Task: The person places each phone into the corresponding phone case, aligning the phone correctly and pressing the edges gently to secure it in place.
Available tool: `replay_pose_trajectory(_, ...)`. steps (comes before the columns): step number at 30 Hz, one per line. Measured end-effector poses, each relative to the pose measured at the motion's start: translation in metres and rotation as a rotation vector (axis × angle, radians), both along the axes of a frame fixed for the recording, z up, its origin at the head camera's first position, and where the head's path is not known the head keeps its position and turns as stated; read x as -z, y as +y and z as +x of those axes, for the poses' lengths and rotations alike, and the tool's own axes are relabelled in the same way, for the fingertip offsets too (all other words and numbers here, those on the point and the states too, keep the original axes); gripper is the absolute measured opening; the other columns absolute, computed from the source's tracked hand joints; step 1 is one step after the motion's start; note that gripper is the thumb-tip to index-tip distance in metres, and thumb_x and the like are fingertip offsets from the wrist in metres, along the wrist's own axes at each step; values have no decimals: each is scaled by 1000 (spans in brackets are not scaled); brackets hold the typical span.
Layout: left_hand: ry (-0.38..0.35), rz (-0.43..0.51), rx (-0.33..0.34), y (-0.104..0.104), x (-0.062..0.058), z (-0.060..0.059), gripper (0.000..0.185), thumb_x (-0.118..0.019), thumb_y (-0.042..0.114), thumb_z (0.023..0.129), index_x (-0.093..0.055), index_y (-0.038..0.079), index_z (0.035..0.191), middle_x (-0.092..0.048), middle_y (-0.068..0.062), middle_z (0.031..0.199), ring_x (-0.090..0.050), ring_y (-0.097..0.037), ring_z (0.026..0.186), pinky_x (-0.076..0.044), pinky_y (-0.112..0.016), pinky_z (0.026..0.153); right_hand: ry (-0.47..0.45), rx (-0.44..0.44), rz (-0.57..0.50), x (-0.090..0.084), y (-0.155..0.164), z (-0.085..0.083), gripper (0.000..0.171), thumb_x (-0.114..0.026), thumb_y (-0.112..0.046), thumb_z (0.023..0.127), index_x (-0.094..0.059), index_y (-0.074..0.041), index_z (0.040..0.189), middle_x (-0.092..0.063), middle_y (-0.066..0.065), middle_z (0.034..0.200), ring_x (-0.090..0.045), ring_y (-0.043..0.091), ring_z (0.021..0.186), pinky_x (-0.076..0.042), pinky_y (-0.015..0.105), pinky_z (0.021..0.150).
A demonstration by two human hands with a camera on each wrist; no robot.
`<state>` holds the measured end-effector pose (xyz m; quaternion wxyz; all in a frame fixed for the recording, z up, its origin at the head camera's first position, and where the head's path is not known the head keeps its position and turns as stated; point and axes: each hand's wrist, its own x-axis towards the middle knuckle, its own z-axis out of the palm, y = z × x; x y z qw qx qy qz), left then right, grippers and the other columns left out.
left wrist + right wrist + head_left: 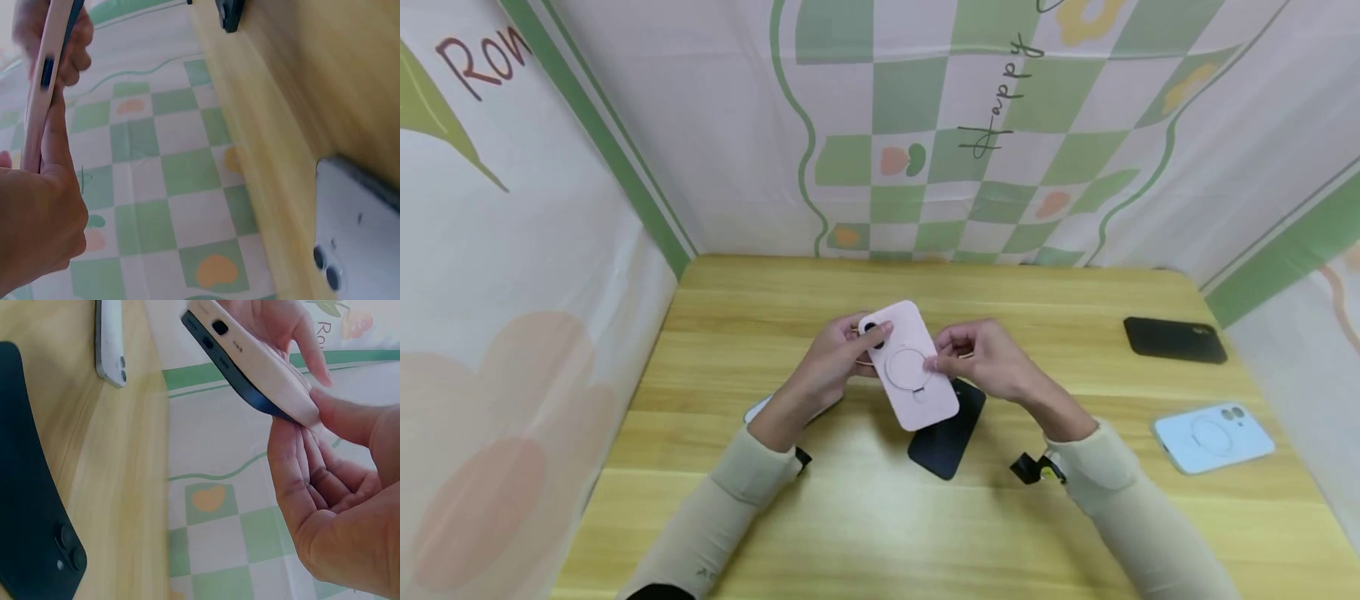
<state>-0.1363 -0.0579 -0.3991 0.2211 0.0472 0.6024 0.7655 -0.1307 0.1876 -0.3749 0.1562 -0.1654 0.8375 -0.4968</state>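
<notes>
Your pale sleeves (1157, 525) come nearest the head camera, above the wooden table (880, 533). Your left hand (827, 362) and right hand (988, 358) both grasp the pink phone case (925, 400) from either side, a dark phone (240, 384) showing along its underside, held up over a black phone (951, 437).

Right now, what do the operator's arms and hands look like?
Left hand and right hand: bare, no gloves. Left sleeve and right sleeve: long, cream. Small dark marking on the left one. Black piece at the left cuff; black piece with a yellow-green spot at the right cuff.
</notes>
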Motion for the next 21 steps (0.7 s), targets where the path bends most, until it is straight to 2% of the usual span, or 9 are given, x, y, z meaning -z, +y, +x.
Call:
replay_pose_trajectory(2, -5, -10, 12, -2, -3, -1, 33, -63, 13, 107, -62, -11, 130, -75, -5, 89, -75, -16, 74, -66, -32, 67, 12, -45, 26, -2, 1, 0, 10, -80, -8, 95, -78, 1, 98, -74, 7, 83, -68, 20, 76, -60, 26, 64)
replay_pose_trajectory(5, 1, -48, 66, -4, -3, -1, 34, -64, 12, 106, -64, -11, 131, -74, -5, 90, -74, -16, 76, -66, -30, 66, 12, -105, 60, -5, 2, -2, 8, -80, -8, 94, -78, 0, 98, -75, 5, 83, -67, 18, 76, -58, 25, 64)
replay_pose_trajectory(9, 71, -117, 154, -5, 1, 0, 30, -64, 12, 106, -68, -12, 123, -75, -8, 89, -73, -16, 74, -64, -29, 63, 18, -186, 93, -7, 1, -3, 7, -81, -7, 93, -79, -2, 96, -76, 3, 82, -66, 15, 75, -56, 24, 63)
replay_pose_trajectory(11, 108, -139, 175, -5, 3, 1, 28, -63, 12, 107, -69, -12, 119, -75, -9, 89, -73, -16, 74, -64, -29, 62, 27, -206, 104, -8, 1, -4, 7, -82, -8, 92, -80, -2, 95, -76, 2, 82, -66, 14, 74, -56, 23, 63)
replay_pose_trajectory(15, 129, -139, 152, -2, 5, 2, 29, -61, 13, 109, -67, -12, 122, -74, -10, 92, -73, -15, 76, -64, -28, 64, 51, -148, 132, -7, 1, -3, 7, -82, -12, 93, -81, -6, 97, -77, 0, 84, -67, 15, 76, -56, 25, 62)
replay_pose_trajectory(21, 81, -89, 44, 0, 4, 4, 32, -58, 15, 110, -65, -11, 128, -74, -10, 97, -73, -15, 79, -65, -29, 69, 57, 16, 113, -4, 3, -2, 15, -82, -19, 95, -83, -8, 105, -78, 4, 93, -70, 21, 84, -60, 28, 65)
